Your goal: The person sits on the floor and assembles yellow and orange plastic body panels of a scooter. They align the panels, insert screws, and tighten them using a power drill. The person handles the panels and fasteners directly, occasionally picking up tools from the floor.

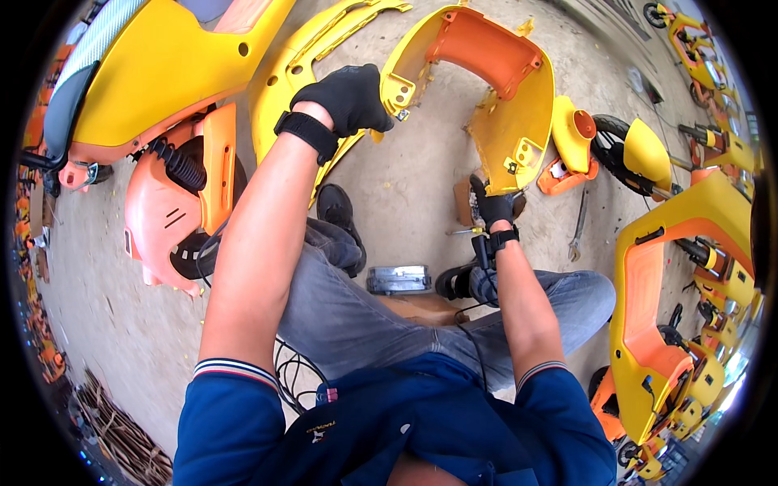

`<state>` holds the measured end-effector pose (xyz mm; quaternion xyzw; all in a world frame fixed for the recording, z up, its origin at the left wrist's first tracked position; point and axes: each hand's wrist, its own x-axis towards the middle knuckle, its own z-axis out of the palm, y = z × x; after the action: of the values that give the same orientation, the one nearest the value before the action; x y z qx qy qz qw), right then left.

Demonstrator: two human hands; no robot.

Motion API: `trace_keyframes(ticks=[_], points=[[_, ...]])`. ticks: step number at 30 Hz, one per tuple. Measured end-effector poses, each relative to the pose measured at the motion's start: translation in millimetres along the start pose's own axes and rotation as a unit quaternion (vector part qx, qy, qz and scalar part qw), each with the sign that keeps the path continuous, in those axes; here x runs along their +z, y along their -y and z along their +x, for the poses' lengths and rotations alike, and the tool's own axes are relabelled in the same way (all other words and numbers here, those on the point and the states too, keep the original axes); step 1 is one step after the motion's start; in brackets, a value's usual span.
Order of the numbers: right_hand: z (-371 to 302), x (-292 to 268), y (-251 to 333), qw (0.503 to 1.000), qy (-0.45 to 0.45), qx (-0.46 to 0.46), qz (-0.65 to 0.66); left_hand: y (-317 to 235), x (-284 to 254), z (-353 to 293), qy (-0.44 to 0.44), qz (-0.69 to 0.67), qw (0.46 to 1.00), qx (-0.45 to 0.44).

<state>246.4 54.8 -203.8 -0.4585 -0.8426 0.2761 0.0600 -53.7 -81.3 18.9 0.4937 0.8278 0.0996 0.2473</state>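
A yellow curved body panel (513, 134) with an orange inner piece (486, 50) stands arched in front of me. My left hand (344, 99), in a black glove, is closed at the panel's left end, beside a small metal clip (403, 115). My right hand (492, 204), also gloved, is low beside the panel's right end, over a small cardboard box (465, 202) of small parts. The panel and box partly hide its fingers, so any grip there is unclear. A thin tool with a yellow tip (463, 232) lies next to the right wrist.
A grey case (398, 279) sits between my shoes. A wrench (579, 227) lies at right, near a yellow-and-orange part (572, 138). More yellow panels (279, 89) lie at left, below a yellow scooter body (170, 69). Another yellow frame (628, 308) stands close on the right.
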Motion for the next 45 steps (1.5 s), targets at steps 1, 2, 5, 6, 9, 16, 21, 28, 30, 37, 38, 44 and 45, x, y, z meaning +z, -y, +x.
trace_keyframes(ticks=[1,2,5,6,9,16,21,28,30,37,38,44,45], points=[[-0.6,0.1,-1.1,1.0,0.009,0.006,0.009,0.0,-0.2,-0.8,-0.007,0.009,1.0,0.006],[-0.1,2.3,-3.5,1.0,0.022,0.007,0.018,-0.9,-0.6,-1.1,-0.007,0.007,1.0,0.006],[5.4,14.2,-23.2,0.999,0.023,-0.003,-0.03,-4.4,-1.6,-3.1,-0.008,-0.003,1.0,0.002],[9.3,21.2,-31.1,0.998,0.012,-0.031,-0.059,-5.6,-2.4,-3.7,-0.005,-0.01,1.0,-0.007],[14.4,45.4,-56.2,0.986,-0.061,-0.097,-0.124,-7.2,-6.2,-3.9,0.002,-0.034,0.999,-0.012],[17.5,57.9,-90.1,0.956,-0.02,-0.158,-0.248,-3.0,-10.3,-2.3,0.025,-0.088,0.996,-0.02],[11.9,40.4,-80.1,0.978,-0.036,-0.157,-0.136,-4.8,-9.8,-1.5,0.042,-0.098,0.994,-0.024],[13.2,32.8,-76.9,0.973,-0.024,-0.167,-0.156,-1.1,0.3,1.0,0.04,-0.041,0.998,0.005],[14.5,36.7,-84.2,0.981,-0.045,-0.159,-0.106,1.8,3.1,1.1,0.011,0.003,0.999,0.033],[10.1,18.6,-81.2,0.996,-0.027,-0.082,0.011,-3.2,-2.2,0.1,0.034,-0.063,0.996,-0.045],[7.4,10.1,-76.6,0.996,-0.031,-0.075,0.026,-5.7,-2.6,0.3,0.047,-0.067,0.995,-0.061],[23.8,-68.7,-46.6,0.961,-0.219,-0.145,-0.089,-9.3,3.8,2.5,0.054,-0.045,0.997,-0.039],[34.9,-85.8,-38.6,0.961,-0.229,-0.152,0.009,-8.6,5.9,3.8,0.049,-0.034,0.998,-0.028]])
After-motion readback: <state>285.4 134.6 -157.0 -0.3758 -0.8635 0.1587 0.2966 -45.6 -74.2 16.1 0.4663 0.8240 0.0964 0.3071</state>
